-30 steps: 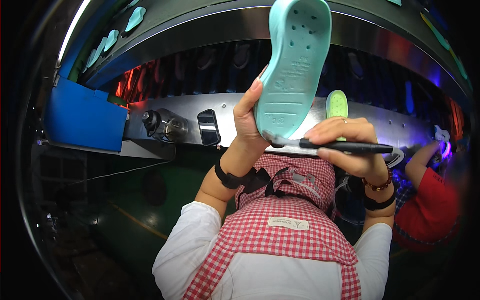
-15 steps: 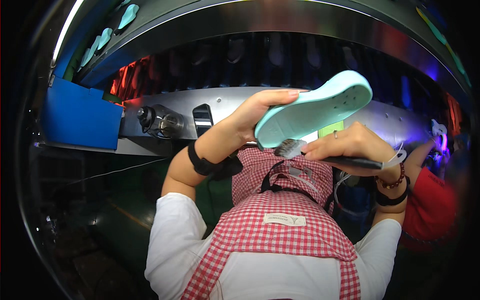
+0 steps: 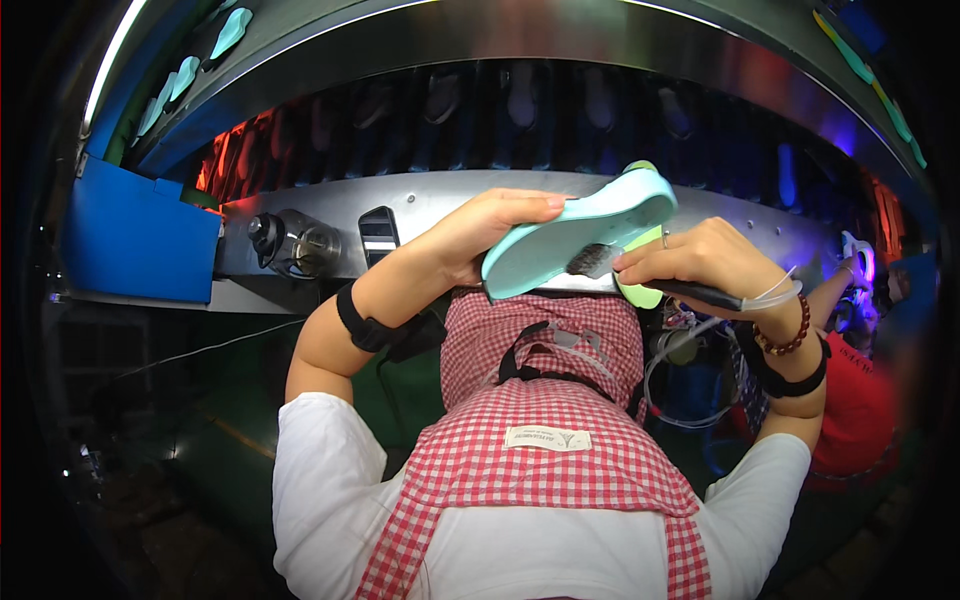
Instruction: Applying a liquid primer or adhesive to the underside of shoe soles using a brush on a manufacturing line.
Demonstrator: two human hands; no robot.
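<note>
A light turquoise shoe sole (image 3: 535,245) is held up and tilted over the metal ledge, its hollow inner side facing me. My left hand (image 3: 495,225) grips it by the heel-side end, thumb on the upper rim and fingers underneath. In my right hand (image 3: 700,255) is a brush (image 3: 700,293) with a black handle and a thin clear tube trailing from its end. Its dark bristles rest against the inside of the sole, near the lower rim. Behind the sole and my right hand, a lime-green sole (image 3: 640,292) is partly hidden.
On the metal ledge (image 3: 430,235) stand a clear bottle (image 3: 305,245) with a dark lid and a phone (image 3: 379,235). A blue box (image 3: 135,230) is at left. Beyond runs a dark rack (image 3: 520,100) of soles. A co-worker's red garment (image 3: 850,410) shows at right.
The turquoise sole has tipped lower and shifted left with my left hand. The brush has moved from the sole's lower edge up into its hollow. More of the lime-green sole shows.
</note>
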